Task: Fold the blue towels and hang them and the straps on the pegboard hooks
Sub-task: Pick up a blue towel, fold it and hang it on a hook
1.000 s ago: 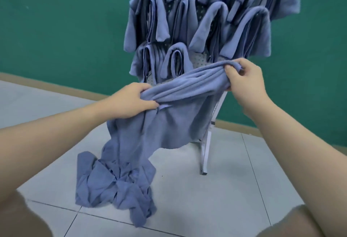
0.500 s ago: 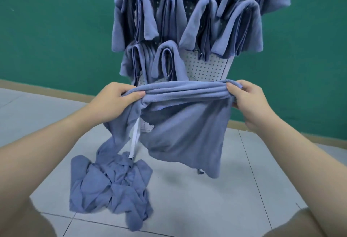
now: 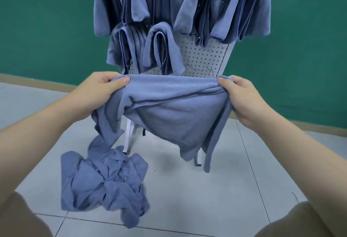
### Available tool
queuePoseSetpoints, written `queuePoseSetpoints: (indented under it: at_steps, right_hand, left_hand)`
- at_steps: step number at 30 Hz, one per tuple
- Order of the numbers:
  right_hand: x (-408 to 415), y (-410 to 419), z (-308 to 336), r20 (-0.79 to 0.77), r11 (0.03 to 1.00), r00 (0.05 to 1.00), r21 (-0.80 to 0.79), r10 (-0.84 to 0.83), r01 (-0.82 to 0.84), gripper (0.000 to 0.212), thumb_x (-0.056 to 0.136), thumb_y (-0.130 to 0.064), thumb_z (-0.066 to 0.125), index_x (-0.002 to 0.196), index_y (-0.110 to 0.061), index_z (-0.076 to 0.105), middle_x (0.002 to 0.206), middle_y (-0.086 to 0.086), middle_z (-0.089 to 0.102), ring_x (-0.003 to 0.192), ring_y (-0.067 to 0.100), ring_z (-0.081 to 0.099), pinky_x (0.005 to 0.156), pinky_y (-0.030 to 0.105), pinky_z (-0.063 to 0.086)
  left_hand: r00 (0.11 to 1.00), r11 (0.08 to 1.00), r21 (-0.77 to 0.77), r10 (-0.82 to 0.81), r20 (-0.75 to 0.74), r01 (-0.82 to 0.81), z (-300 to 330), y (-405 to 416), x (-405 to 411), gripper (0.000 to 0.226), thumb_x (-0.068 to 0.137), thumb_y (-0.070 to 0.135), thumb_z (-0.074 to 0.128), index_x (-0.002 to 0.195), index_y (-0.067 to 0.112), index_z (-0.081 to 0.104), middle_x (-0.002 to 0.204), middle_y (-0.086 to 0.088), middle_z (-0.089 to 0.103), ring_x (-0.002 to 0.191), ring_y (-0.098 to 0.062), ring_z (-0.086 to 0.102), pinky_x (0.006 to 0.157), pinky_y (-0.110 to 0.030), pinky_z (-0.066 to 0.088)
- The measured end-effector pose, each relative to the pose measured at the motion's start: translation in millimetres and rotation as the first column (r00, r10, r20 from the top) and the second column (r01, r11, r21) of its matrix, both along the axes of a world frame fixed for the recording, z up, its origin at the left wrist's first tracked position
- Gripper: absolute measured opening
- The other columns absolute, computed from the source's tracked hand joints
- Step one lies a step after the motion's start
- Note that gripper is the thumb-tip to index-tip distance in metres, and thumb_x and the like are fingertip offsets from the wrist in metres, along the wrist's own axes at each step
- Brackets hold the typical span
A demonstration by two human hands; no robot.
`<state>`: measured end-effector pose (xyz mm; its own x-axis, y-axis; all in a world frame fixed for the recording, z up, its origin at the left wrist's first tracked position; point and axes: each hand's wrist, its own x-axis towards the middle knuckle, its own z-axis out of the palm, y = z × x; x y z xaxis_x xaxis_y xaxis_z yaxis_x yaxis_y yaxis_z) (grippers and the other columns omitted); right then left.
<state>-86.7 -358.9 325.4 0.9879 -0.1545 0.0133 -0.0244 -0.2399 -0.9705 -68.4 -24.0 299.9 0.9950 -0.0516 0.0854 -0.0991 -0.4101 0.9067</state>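
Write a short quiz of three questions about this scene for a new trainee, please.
1. True or false: both hands hold the same towel.
2. Where does the pile of loose towels lie? A) on the floor B) on a chair C) on a table
3. Fill in: the bare hooks on the pegboard are to the ___ of the two lowest hung towels.

Key: 1 true: left hand and right hand each grip a top corner. 2 A. 3 right.

a towel (image 3: 176, 116) hangs between the left hand (image 3: 97, 94) and right hand (image 3: 246, 98), before the pegboard (image 3: 204, 56). a towel pile (image 3: 105, 182) lies on the floor (image 3: 206, 199), lower left.
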Motion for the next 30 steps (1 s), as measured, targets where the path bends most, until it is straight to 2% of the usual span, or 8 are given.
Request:
queuePoseSetpoints:
  at_steps: [3, 5, 9, 14, 19, 24, 28, 30]
  right_hand:
    - [2, 3, -2, -0.023, 0.999, 0.999, 0.028, 0.042, -0.042, 0.021, 0.105, -0.027, 0.058, 0.088, -0.015, 0.065, 0.082, -0.001, 0.070, 0.070, 0.013, 0.065, 0.062, 0.027, 0.053]
    - [3, 9, -4, -0.035, 0.997, 0.997, 0.035, 0.066, -0.064, 0.026, 0.105, -0.027, 0.058, 0.105, -0.003, 0.067, 0.095, 0.008, 0.074, 0.082, 0.019, 0.068, 0.074, 0.035, 0.057]
    - [2, 30, -8, -0.064, 0.991, 0.992, 0.079, 0.111, -0.105, 0.038, 0.104, -0.027, 0.058, 0.123, 0.007, 0.060, 0.111, 0.020, 0.073, 0.095, 0.030, 0.070, 0.093, 0.048, 0.054]
    - [-8, 70, -13, -0.068, 0.960, 0.965, 0.138, 0.253, -0.242, 0.038, 0.105, -0.024, 0.060, 0.121, 0.010, 0.063, 0.116, 0.029, 0.071, 0.097, 0.035, 0.067, 0.098, 0.052, 0.054]
    - [-18, 89, -12, -0.063, 0.899, 0.908, 0.181, 0.415, -0.399, 0.038, 0.095, -0.028, 0.074, 0.122, -0.001, 0.069, 0.116, 0.011, 0.077, 0.110, 0.023, 0.073, 0.098, 0.040, 0.059]
    - [-15, 86, -11, -0.048, 0.918, 0.937, 0.224, 0.347, -0.328, 0.024, 0.101, -0.022, 0.064, 0.114, -0.003, 0.072, 0.112, 0.012, 0.077, 0.096, 0.018, 0.072, 0.096, 0.041, 0.057]
    - [-15, 86, -8, -0.081, 0.892, 0.928, 0.314, 0.365, -0.324, 0.034, 0.104, -0.025, 0.058, 0.124, 0.001, 0.069, 0.122, 0.016, 0.074, 0.111, 0.024, 0.072, 0.102, 0.042, 0.054]
    - [-14, 86, -7, -0.087, 0.871, 0.923, 0.376, 0.375, -0.318, 0.038, 0.105, -0.025, 0.057, 0.128, 0.003, 0.067, 0.124, 0.015, 0.073, 0.119, 0.025, 0.069, 0.104, 0.040, 0.053]
  left_hand:
    - [0.990, 0.978, -0.206, -0.066, -0.121, 0.040, 4, 2, -2, 0.032, 0.103, 0.033, 0.059, 0.076, 0.017, 0.067, 0.074, -0.003, 0.068, 0.067, -0.020, 0.059, 0.059, -0.028, 0.047]
    - [0.982, 0.955, -0.292, -0.097, -0.164, 0.046, 8, 0, -4, 0.032, 0.104, 0.029, 0.057, 0.079, 0.018, 0.074, 0.085, -0.004, 0.075, 0.074, -0.018, 0.067, 0.065, -0.027, 0.054]
    - [0.980, 0.915, -0.404, -0.082, -0.180, 0.002, 17, -15, -14, 0.020, 0.103, 0.027, 0.058, 0.101, 0.012, 0.072, 0.095, -0.005, 0.078, 0.080, -0.016, 0.073, 0.065, -0.022, 0.058]
    - [0.983, 0.892, -0.451, -0.114, -0.143, 0.038, 19, -46, -31, 0.020, 0.104, 0.019, 0.056, 0.093, 0.012, 0.071, 0.083, -0.001, 0.076, 0.072, -0.012, 0.072, 0.061, -0.019, 0.056]
    - [0.963, 0.757, -0.644, -0.242, -0.119, 0.111, 22, -54, -36, 0.038, 0.106, 0.006, 0.035, 0.128, -0.001, 0.065, 0.123, -0.018, 0.073, 0.114, -0.027, 0.071, 0.097, -0.036, 0.059]
    - [0.921, 0.745, -0.598, -0.389, -0.032, 0.295, 23, -40, -33, 0.065, 0.083, -0.021, 0.022, 0.133, -0.002, 0.060, 0.131, -0.018, 0.069, 0.126, -0.030, 0.065, 0.105, -0.037, 0.053]
    - [0.948, 0.892, -0.323, -0.292, 0.126, 0.318, 17, -38, -36, 0.051, 0.092, -0.023, 0.047, 0.125, 0.010, 0.068, 0.121, -0.007, 0.075, 0.112, -0.019, 0.071, 0.091, -0.027, 0.057]
    - [0.948, 0.937, -0.188, -0.262, 0.179, 0.294, 13, -43, -39, 0.048, 0.091, -0.021, 0.058, 0.123, 0.013, 0.069, 0.120, -0.012, 0.074, 0.108, -0.025, 0.071, 0.092, -0.035, 0.059]
